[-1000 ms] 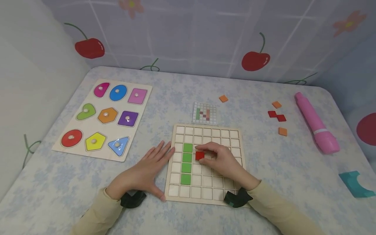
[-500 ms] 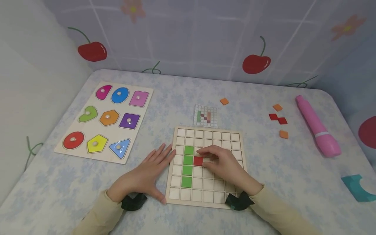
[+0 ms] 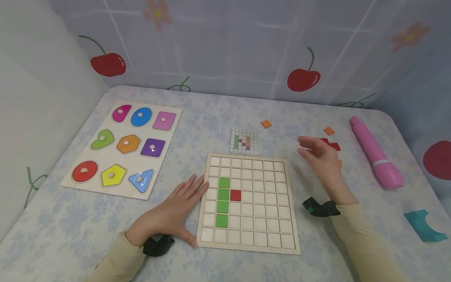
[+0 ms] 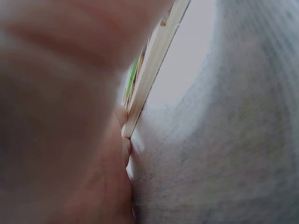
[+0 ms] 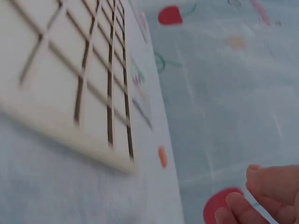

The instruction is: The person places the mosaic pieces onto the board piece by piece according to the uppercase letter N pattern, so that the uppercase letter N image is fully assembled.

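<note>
A wooden grid board [image 3: 247, 248] lies in the middle of the table. Several green square tiles [image 3: 222, 206] form a column in it, and a red tile [image 3: 235, 195] fills a cell just right of that column. My left hand [image 3: 172, 216] rests with spread fingers against the board's left edge; the left wrist view shows the hand beside that wooden edge. Right of the board, my right hand [image 3: 322, 164] hovers over the table with thumb and fingers apart and nothing between them. Loose red tiles [image 3: 332, 145] lie just behind it, partly hidden by the hand.
A small pattern card [image 3: 244, 141] lies beyond the board. Loose orange tiles [image 3: 266, 123] are scattered at the back and right. A knobbed shape puzzle [image 3: 121, 149] lies at left. On the right are a pink microphone-like toy [image 3: 375, 152] and a teal arched block [image 3: 424, 226].
The red tile went down into its cell and my right hand let go of it. That hand then moved right, off the board, toward the loose tiles. My left hand stayed put.
</note>
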`<state>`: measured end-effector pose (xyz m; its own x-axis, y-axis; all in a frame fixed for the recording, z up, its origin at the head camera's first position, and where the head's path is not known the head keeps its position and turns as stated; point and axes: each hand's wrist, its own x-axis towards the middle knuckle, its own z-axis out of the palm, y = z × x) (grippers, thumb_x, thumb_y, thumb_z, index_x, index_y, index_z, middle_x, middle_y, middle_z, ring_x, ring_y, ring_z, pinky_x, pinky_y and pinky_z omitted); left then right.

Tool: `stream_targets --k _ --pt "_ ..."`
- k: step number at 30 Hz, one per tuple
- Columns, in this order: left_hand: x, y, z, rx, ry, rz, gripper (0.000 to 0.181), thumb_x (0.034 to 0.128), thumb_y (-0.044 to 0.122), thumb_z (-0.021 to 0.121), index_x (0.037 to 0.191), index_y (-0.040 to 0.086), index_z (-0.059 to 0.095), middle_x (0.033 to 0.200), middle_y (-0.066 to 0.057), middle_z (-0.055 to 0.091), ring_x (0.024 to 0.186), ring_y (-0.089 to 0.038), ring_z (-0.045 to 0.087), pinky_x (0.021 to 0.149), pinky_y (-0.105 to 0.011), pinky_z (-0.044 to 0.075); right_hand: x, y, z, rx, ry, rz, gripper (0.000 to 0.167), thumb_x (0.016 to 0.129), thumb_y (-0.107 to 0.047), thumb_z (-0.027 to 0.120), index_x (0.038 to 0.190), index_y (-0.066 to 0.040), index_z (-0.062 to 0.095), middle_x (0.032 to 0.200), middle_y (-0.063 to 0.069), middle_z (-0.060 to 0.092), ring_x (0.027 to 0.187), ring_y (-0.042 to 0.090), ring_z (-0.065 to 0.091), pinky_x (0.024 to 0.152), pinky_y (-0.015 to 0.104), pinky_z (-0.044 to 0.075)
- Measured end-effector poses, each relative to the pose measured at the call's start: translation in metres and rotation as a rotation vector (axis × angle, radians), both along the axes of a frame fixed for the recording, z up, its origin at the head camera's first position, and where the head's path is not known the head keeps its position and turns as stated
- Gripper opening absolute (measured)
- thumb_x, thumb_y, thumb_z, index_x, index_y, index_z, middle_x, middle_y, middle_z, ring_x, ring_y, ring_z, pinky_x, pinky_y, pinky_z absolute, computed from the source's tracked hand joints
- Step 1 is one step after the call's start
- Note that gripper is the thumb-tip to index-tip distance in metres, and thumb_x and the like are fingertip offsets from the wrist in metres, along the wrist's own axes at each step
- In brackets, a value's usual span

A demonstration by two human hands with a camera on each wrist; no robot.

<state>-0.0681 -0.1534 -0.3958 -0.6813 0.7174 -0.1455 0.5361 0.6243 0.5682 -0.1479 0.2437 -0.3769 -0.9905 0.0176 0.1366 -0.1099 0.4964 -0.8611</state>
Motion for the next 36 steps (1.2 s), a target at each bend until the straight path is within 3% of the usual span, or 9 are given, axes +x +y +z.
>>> stream_targets --k 2,5,10,13,16,21,24,30,36 --pt "0.0 -0.001 0.0 0.002 -0.003 0.001 0.138 0.0515 0.066 0.079 0.15 0.004 0.004 0.155 -0.011 -0.008 0.138 -0.028 -0.013 0.108 -0.05 0.0 -0.011 0.022 -0.004 0.007 -0.006 -0.11 0.04 0.092 -0.03 0.06 0.128 -0.012 0.058 0.124 0.007 0.057 0.104 0.01 0.053 0.079 0.017 0.044" --pt "0.0 -0.001 0.0 0.002 -0.001 0.0 0.138 0.0518 0.065 0.079 0.15 0.003 0.004 0.155 -0.011 -0.008 0.138 -0.029 -0.013 0.108 -0.051 0.0 -0.023 0.042 -0.002 0.019 -0.077 -0.222 0.044 0.092 -0.03 0.06 0.131 -0.01 0.055 0.131 0.007 0.052 0.094 0.008 0.051 0.059 0.016 0.043" --pt "0.0 0.0 -0.002 0.001 -0.008 -0.007 0.137 0.0527 0.065 0.079 0.15 0.004 0.004 0.155 -0.011 -0.008 0.138 -0.028 -0.013 0.108 -0.05 0.0 -0.033 0.061 -0.002 0.063 -0.239 -0.264 0.053 0.092 -0.032 0.058 0.14 -0.013 0.046 0.142 0.005 0.041 0.077 0.008 0.046 0.04 0.025 0.035" --pt "0.0 0.0 -0.003 0.001 -0.009 -0.008 0.137 0.0529 0.067 0.078 0.15 0.005 0.004 0.155 -0.01 -0.008 0.138 -0.027 -0.013 0.108 -0.05 -0.001 -0.036 0.064 -0.006 0.14 -0.262 -0.288 0.054 0.093 -0.031 0.058 0.141 -0.01 0.043 0.136 0.013 0.044 0.083 0.013 0.046 0.044 0.024 0.038" --pt "0.0 0.0 -0.004 -0.002 0.004 -0.008 0.137 0.0528 0.068 0.077 0.151 0.005 0.003 0.155 -0.01 -0.008 0.138 -0.026 -0.013 0.108 -0.049 0.0 -0.038 0.064 -0.01 0.242 -0.195 -0.27 0.052 0.092 -0.025 0.059 0.137 -0.003 0.046 0.127 0.018 0.05 0.099 0.023 0.047 0.058 0.023 0.041" --pt "0.001 -0.001 -0.003 -0.003 0.012 -0.009 0.138 0.0525 0.068 0.077 0.15 0.005 0.003 0.155 -0.01 -0.008 0.138 -0.026 -0.014 0.108 -0.049 -0.001 -0.04 0.058 -0.013 0.361 -0.075 -0.165 0.044 0.09 -0.014 0.063 0.128 0.004 0.052 0.113 0.025 0.056 0.1 0.037 0.05 0.08 0.041 0.04" --pt "0.002 -0.001 -0.002 -0.004 0.01 -0.01 0.138 0.0526 0.067 0.077 0.15 0.005 0.003 0.155 -0.01 -0.008 0.138 -0.026 -0.014 0.108 -0.049 -0.001 -0.04 0.056 -0.013 0.39 -0.047 -0.147 0.041 0.089 -0.01 0.063 0.126 0.006 0.053 0.109 0.027 0.056 0.097 0.039 0.051 0.082 0.049 0.04" --pt "0.002 0.0 -0.001 -0.011 0.007 -0.009 0.137 0.053 0.067 0.078 0.15 0.005 0.003 0.155 -0.01 -0.008 0.138 -0.027 -0.014 0.108 -0.049 -0.001 -0.037 0.053 -0.011 0.423 -0.026 -0.143 0.038 0.088 -0.003 0.062 0.123 0.007 0.053 0.106 0.029 0.056 0.095 0.041 0.053 0.082 0.051 0.04" --pt "0.001 -0.001 -0.001 -0.013 0.009 -0.005 0.137 0.0528 0.066 0.078 0.15 0.004 0.004 0.155 -0.011 -0.007 0.138 -0.027 -0.013 0.108 -0.049 -0.001 -0.035 0.049 -0.011 0.384 -0.025 -0.139 0.036 0.091 -0.009 0.06 0.124 0.005 0.056 0.109 0.026 0.059 0.096 0.037 0.055 0.08 0.043 0.042"
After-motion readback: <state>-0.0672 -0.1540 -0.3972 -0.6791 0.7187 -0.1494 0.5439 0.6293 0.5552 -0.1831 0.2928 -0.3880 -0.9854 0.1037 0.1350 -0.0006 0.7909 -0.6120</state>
